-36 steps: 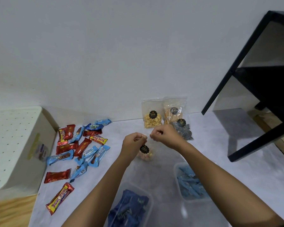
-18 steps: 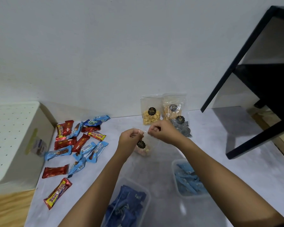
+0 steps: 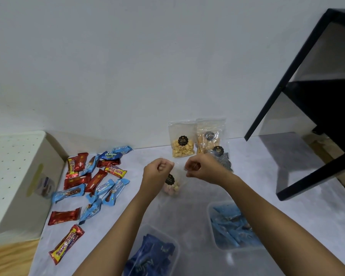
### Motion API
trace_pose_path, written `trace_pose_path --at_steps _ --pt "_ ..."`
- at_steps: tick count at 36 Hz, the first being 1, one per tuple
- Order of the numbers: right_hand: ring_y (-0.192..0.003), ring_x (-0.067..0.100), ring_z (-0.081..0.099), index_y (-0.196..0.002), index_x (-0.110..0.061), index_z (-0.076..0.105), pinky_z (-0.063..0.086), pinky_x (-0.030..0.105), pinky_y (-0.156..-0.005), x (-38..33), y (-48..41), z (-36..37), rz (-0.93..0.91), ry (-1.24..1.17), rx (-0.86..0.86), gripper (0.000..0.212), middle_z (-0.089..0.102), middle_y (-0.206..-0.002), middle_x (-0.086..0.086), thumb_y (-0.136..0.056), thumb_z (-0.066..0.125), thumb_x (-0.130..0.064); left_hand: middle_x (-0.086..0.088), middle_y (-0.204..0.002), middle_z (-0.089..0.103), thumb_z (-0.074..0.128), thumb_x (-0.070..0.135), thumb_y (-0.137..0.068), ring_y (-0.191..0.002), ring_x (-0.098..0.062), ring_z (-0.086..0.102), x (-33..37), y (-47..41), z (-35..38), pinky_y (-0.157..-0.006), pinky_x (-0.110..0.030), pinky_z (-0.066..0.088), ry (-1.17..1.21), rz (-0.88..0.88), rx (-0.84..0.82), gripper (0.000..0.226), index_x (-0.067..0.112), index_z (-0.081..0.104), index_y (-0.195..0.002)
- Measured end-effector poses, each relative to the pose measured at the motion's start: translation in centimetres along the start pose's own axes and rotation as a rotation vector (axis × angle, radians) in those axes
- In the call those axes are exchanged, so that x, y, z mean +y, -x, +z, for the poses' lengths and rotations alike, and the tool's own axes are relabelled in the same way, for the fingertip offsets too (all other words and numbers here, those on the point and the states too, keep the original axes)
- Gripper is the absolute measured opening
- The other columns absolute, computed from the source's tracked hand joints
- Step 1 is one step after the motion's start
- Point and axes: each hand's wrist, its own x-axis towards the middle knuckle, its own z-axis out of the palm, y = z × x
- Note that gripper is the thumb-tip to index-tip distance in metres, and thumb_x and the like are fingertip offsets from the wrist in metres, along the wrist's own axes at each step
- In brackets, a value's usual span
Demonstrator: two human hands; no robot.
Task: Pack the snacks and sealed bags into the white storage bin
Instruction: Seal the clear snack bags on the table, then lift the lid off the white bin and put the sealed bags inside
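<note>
Leftward, "beng-beng" bars (image 3: 115, 172) beside "Kalpa" wafer (image 3: 110, 155)

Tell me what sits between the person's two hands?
Head view: a small clear bag of pastel sweets spans the gap, its top pinched by left hand and right hand.
</note>
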Motion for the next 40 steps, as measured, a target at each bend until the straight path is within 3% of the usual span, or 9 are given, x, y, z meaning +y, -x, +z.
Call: trace_pose_path --at_steps 4,6,9,13,19,23,30,34,40 --pt "-0.072 0.007 0.059 -0.09 -0.009 0.071 0.045 0.012 -0.068 1.1 -0.9 -0.6 -0.008 -0.035 0.056 0.014 0.064 -0.079 -0.002 -0.076 0.075 -0.011 0.004 -0.104 0.054 0.074 0.026 -0.077 -0.095 -0.01 0.052 -0.5 -1.2 -0.1 -0.08 -0.021 0.047 -0.133 0.128 0.106 0.039 0.019 0.055 -0.11" --pt "-0.072 0.004 0.058 -0.092 -0.008 0.072 0.045 0.009 -0.069 1.7 -1.5 -1.3 -0.003 -0.052 0.073 0.016 0.064 -0.08 -0.002 -0.076 0.074 -0.011 0.007 -0.113 0.049 0.074 0.023 -0.077 -0.103 -0.008 0.049 -0.4 -1.9 0.0 -0.088 -0.023 0.043 -0.181 0.188 0.144 0.049 0.018 0.052 -0.12" --pt "-0.073 0.003 0.059 -0.092 -0.008 0.073 0.045 0.005 -0.068 2.5 -3.0 -2.3 -0.024 -0.067 0.098 0.015 0.067 -0.084 0.0 -0.077 0.073 -0.008 0.002 -0.106 0.06 0.068 0.016 -0.082 -0.099 -0.012 0.056 -0.4 -3.4 0.5 -0.089 -0.028 0.047 -0.237 0.227 0.163 0.026 0.015 0.063 -0.107" --pt "-0.077 0.015 0.061 -0.086 -0.005 0.073 0.054 0.03 -0.073 3.5 -4.8 -3.4 -0.072 -0.079 0.204 0.01 0.067 -0.081 0.003 -0.077 0.069 -0.002 -0.002 -0.088 0.068 0.066 0.009 -0.083 -0.082 -0.008 0.061 -0.2 -5.2 1.1 -0.076 -0.019 0.049 -0.151 0.19 0.147 0.007 0.015 0.07 -0.086" --pt "-0.076 0.014 0.06 -0.088 -0.005 0.072 0.048 0.013 -0.072 5.1 -7.6 -4.4 -0.153 -0.051 0.388 0.011 0.068 -0.084 0.005 -0.078 0.07 -0.003 0.0 -0.088 0.068 0.066 0.012 -0.083 -0.08 -0.003 0.061 0.6 -8.6 1.9 -0.072 -0.006 0.046 -0.221 0.235 0.153 0.008 0.009 0.071 -0.09" --pt "-0.075 0.012 0.057 -0.089 -0.003 0.071 0.042 0.0 -0.067 5.9 -9.3 -5.1 -0.172 -0.02 0.406 0.01 0.064 -0.084 0.004 -0.079 0.069 -0.003 -0.002 -0.089 0.068 0.065 0.012 -0.085 -0.08 -0.011 0.063 1.4 -10.3 2.5 -0.075 -0.015 0.049 -0.276 0.271 0.164 0.011 0.007 0.071 -0.092" --pt "-0.08 0.022 0.064 -0.088 -0.002 0.071 0.056 0.032 -0.073 6.0 -10.1 -5.4 -0.134 -0.033 0.396 0.009 0.069 -0.089 0.013 -0.081 0.065 -0.002 -0.005 -0.09 0.069 0.061 0.016 -0.088 -0.084 -0.017 0.063 2.1 -10.9 2.6 -0.078 -0.028 0.052 -0.353 0.237 0.146 0.011 0.009 0.069 -0.092" --pt "-0.094 0.03 0.065 -0.095 0.001 0.071 0.053 0.038 -0.087 4.7 -9.2 -5.8 -0.082 -0.015 0.367 0.017 0.07 -0.1 0.018 -0.081 0.061 0.0 -0.008 -0.112 0.063 0.056 0.019 -0.091 -0.105 -0.019 0.057 3.1 -9.4 1.9 -0.086 -0.016 0.038 -0.473 0.217 0.127 0.026 0.007 0.061 -0.113" --pt "-0.126 0.025 0.047 -0.125 -0.009 0.057 0.037 0.035 -0.107 0.4 -6.1 -5.8 0.064 0.084 0.214 0.04 0.053 -0.135 0.01 -0.085 0.057 -0.013 -0.008 -0.144 0.038 0.054 0.035 -0.091 -0.135 -0.021 0.03 4.1 -5.0 -3.1 -0.108 -0.03 0.026 -0.683 0.146 0.074 0.058 0.007 0.035 -0.138"
